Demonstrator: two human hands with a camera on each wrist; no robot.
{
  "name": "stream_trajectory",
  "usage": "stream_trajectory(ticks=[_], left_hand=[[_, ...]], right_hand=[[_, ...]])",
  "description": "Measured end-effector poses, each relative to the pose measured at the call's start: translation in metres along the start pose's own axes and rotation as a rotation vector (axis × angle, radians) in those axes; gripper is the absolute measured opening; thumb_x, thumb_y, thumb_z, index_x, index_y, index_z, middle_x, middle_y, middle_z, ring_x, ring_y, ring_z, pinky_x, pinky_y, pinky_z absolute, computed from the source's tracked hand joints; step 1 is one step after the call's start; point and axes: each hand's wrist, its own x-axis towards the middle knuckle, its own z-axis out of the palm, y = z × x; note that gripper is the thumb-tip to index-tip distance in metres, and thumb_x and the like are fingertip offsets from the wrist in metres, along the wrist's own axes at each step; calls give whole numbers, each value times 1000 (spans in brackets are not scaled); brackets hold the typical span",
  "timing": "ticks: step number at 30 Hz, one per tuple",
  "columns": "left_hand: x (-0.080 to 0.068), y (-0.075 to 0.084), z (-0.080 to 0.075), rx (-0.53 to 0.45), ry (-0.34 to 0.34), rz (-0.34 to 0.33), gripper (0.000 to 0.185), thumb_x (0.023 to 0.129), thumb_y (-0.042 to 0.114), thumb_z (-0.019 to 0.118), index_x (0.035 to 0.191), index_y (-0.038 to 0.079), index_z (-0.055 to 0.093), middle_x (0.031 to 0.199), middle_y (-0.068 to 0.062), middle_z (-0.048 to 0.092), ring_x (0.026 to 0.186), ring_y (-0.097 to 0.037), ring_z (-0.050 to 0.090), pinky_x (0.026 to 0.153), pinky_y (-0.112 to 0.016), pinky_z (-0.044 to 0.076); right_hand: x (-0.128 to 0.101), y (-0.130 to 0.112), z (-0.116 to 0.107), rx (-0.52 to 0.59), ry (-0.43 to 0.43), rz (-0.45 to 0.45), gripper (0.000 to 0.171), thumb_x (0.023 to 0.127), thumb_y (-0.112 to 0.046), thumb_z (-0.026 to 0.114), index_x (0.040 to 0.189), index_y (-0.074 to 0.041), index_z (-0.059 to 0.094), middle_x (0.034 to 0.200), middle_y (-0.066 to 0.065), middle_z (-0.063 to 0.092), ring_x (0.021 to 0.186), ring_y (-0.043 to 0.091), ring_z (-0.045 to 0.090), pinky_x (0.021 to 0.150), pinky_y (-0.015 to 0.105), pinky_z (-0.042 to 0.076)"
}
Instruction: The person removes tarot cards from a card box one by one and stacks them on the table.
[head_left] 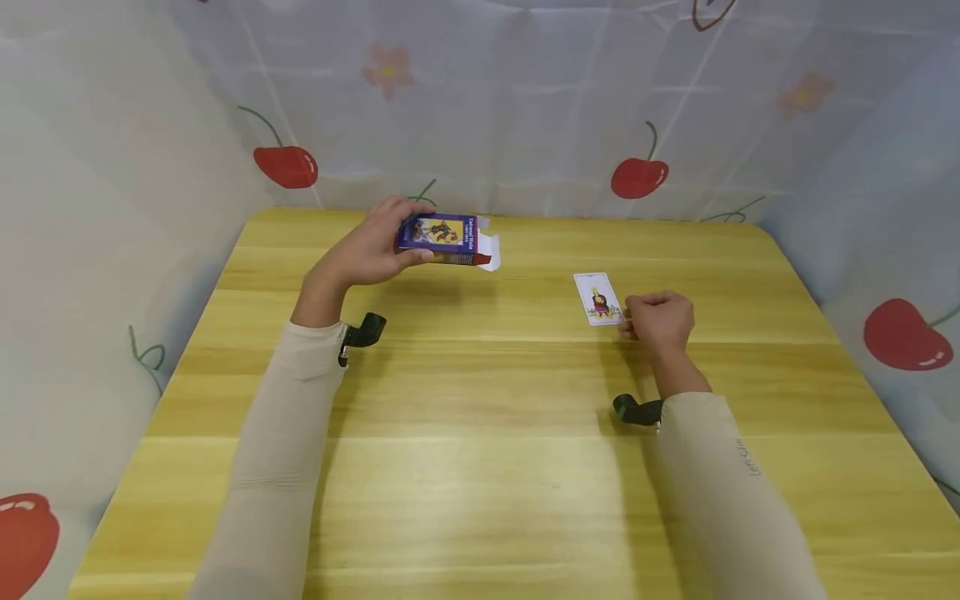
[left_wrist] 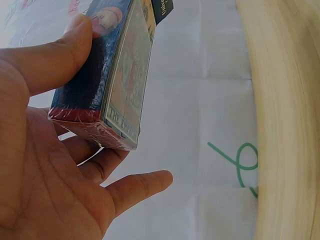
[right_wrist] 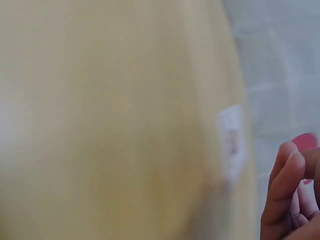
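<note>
My left hand (head_left: 408, 242) holds a purple card box (head_left: 442, 236) a little above the far left part of the wooden table (head_left: 480, 467). The box's white end flap (head_left: 489, 250) hangs open to the right. In the left wrist view the thumb (left_wrist: 70, 45) presses the top of the box (left_wrist: 125, 75) and the other fingers (left_wrist: 145, 182) curl under it. A single picture card (head_left: 598, 298) lies face up on the table right of centre. My right hand (head_left: 660, 321) sits with curled fingers at the card's near right corner. The right wrist view is blurred and shows a gap between fingers (right_wrist: 285, 175) and card (right_wrist: 232, 137).
A cloth printed with cherries (head_left: 637, 177) and flowers walls the table at the back and on both sides. Black wrist-camera mounts (head_left: 363, 329) (head_left: 637, 410) stick out from both beige sleeves.
</note>
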Motion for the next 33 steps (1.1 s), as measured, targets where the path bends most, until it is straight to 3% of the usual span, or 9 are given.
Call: stream_trajectory(ticks=[4,7,12,15,23,33], left_hand=[[2,3,0,1,6,1,63,91,29,71,145,14,42,140,-14,42,124,-29,37,108,-52,33],[4,3,2,1,4,4,63,91,29,71,145,13,42,139,-14,43,124,-29,37,109,-52,33],[6,3,6,-23,1,13,63,92,30,71,145,13,42,136,-13,44,123,-29,38,107,-50,35],[7,2,9,-33,4,23,62,92,30,70,145,12,42,137,-13,44,122,-28,38,107,-49,35],[7,-1,19,-66,10,47,61,92,29,70,144,12,43,138,-12,44,121,-27,40,106,-47,38],[8,0,18,-90,19,58,60,93,28,69,144,12,42,137,-11,44,119,-26,42,105,-46,40]], right_hand=[[-5,-24,-2,39,-50,-118,16,92,-23,66,94,-10,57,73,-3,68,47,7,62,50,24,54],[-15,-44,5,37,-149,-221,20,93,-27,67,94,-10,56,71,-7,67,49,7,61,47,24,52],[-33,-77,32,47,-333,-398,21,94,-27,67,99,-9,60,76,-7,64,54,11,60,46,24,47],[-38,-91,54,53,-411,-458,23,93,-27,68,104,-7,63,80,-6,64,56,12,57,46,23,43],[-37,-101,101,29,-514,-467,27,93,-26,68,110,-6,65,81,1,68,51,16,60,42,24,38],[-32,-95,119,63,-531,-408,30,94,-28,67,118,-11,62,73,-3,66,43,14,55,39,24,31]])
